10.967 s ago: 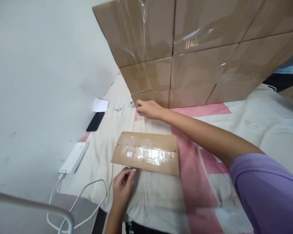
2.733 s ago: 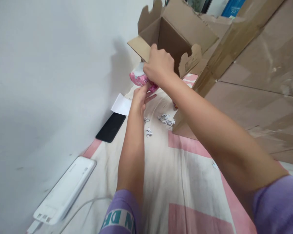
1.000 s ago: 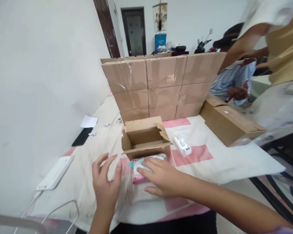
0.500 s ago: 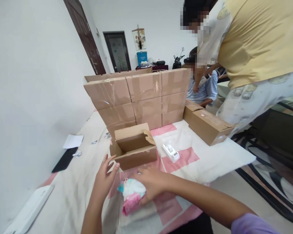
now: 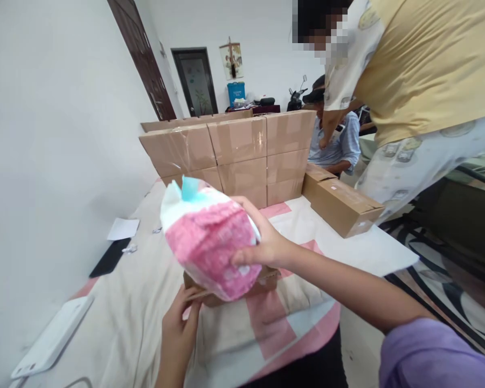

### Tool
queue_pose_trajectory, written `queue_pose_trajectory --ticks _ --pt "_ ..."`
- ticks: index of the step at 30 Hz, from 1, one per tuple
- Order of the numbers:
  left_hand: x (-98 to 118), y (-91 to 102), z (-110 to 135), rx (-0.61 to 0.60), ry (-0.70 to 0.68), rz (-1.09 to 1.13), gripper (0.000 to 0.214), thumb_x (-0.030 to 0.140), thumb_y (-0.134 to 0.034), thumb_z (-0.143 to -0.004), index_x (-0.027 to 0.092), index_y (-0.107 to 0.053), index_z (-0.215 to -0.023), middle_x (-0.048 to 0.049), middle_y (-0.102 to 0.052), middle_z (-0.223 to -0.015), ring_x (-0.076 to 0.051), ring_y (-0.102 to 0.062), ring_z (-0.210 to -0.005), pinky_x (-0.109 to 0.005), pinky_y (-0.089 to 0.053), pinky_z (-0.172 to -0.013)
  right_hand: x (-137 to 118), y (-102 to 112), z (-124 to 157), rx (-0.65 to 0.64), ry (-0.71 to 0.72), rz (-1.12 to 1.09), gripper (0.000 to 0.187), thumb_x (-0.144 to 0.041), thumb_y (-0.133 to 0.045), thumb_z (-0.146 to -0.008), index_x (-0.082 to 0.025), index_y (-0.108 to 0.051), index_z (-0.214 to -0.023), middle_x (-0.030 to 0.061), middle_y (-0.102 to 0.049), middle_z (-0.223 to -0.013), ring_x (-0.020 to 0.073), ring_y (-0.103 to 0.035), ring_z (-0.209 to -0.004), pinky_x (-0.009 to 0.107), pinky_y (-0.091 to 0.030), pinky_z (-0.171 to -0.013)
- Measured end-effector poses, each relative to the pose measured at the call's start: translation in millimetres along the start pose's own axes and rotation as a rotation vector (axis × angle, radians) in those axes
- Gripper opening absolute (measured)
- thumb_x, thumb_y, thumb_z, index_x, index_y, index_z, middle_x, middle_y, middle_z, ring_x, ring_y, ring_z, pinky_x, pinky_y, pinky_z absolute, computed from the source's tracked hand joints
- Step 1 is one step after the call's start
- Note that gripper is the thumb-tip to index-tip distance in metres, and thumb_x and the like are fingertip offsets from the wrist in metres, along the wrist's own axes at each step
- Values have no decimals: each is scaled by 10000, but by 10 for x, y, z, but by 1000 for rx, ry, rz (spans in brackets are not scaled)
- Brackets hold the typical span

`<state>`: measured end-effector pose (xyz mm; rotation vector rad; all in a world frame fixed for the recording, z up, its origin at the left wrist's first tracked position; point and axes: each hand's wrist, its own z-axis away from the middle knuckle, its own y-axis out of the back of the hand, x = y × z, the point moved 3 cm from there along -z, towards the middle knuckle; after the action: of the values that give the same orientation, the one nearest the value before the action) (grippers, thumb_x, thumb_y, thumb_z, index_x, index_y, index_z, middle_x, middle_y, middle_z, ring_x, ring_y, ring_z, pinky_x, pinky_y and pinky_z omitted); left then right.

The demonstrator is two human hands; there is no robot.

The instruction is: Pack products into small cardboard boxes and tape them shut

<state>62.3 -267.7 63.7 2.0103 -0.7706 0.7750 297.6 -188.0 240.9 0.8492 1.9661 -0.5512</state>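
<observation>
A crumpled pink and white bundle (image 5: 210, 242) with a teal corner is held up by my right hand (image 5: 269, 242), whose thumb presses its near side. It hangs over the open cardboard box (image 5: 265, 284) and hides most of it, including the inside. Lower down, my left hand (image 5: 181, 318) pinches the left edge or flap of that box between thumb and fingers. What the bundle contains cannot be seen.
Taped cartons (image 5: 242, 140) form a wall behind the box. A long closed carton (image 5: 343, 207) lies at right, near a standing person in yellow (image 5: 424, 70) and a seated person in blue (image 5: 339, 143). A white device (image 5: 52, 337) and a black flat object (image 5: 110, 261) lie at left.
My right hand has lifted the bundle from the cloth to above the box. My left hand, open beside the box before, has closed on its edge. The box has shifted nearer to me.
</observation>
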Motion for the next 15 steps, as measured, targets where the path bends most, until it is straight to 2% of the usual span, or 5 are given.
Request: queue_pose_trajectory --ticks 4,7,9,11,15 --pt "19 9 232 46 -72 -57 308 450 -601 -915 182 -735 -988 -109 -781 -1009 -256 -763 -858 -367 -628 -807 266 -101 -36 140 -107 120 899 -444 -930 -659 -263 -400 -1361 104 -539 -1404 277 -587 -1250 422 -509 -1041" --pt "70 53 280 39 -65 -83 248 405 -593 -937 198 -721 -984 -72 -776 -966 -225 -761 -836 -315 -627 -761 400 -35 72 147 -145 429 909 -494 -912 -664 -233 -413 -1377 131 -546 -1396 314 -579 -1248 478 -487 -1055" --pt "102 84 289 26 -49 -69 213 378 -597 -942 205 -710 -994 -51 -770 -943 -199 -760 -817 -266 -619 -702 353 66 141 59 -40 685 885 -483 -887 -698 -219 -420 -1402 151 -549 -1402 339 -556 -1267 516 -456 -1073" --pt "127 99 293 15 -34 -47 189 352 -603 -941 208 -702 -1011 -41 -765 -937 -182 -756 -790 -235 -607 -648 258 162 186 -95 75 915 813 -445 -841 -760 -203 -427 -1418 169 -564 -1379 348 -548 -1253 530 -450 -1056" --pt "208 66 278 -1 -28 -39 165 298 -596 -937 209 -695 -1034 -49 -764 -958 -192 -754 -835 -201 -557 -526 204 263 191 -397 42 1245 708 -441 -760 -840 -152 -463 -1414 187 -602 -1263 360 -571 -1143 517 -492 -935"
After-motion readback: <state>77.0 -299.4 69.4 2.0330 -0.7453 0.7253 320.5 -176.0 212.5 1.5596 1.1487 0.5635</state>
